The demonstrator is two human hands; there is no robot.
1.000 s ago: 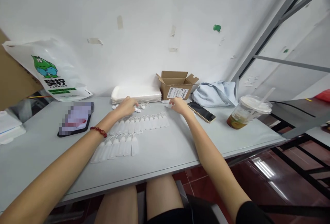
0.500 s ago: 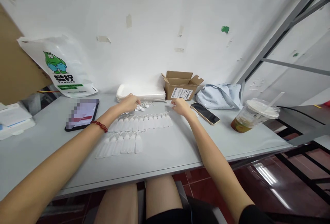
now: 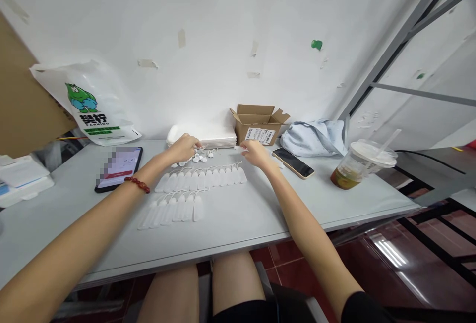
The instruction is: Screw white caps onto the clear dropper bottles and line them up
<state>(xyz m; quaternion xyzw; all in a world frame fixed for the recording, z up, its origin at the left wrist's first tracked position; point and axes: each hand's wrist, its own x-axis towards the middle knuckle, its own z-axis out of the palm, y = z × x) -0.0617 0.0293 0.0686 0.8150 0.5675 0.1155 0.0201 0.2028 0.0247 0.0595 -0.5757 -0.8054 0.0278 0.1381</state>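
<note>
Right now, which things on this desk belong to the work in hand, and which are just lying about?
Seemingly in the work:
small white pieces by the left hand
two rows of corded translucent strips
perhaps the open cardboard box near the right hand

Apparently just lying about:
two phones
drink cup
pale blue cloth
white printed bag

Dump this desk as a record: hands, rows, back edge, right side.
Left hand: at small white pieces; hold unclear
Right hand: in front of open cardboard box; hold unclear
Rows: two, of translucent white tabs
Back edge: white stack, left of box
Right side: phone, pale blue cloth, lidded cup
</note>
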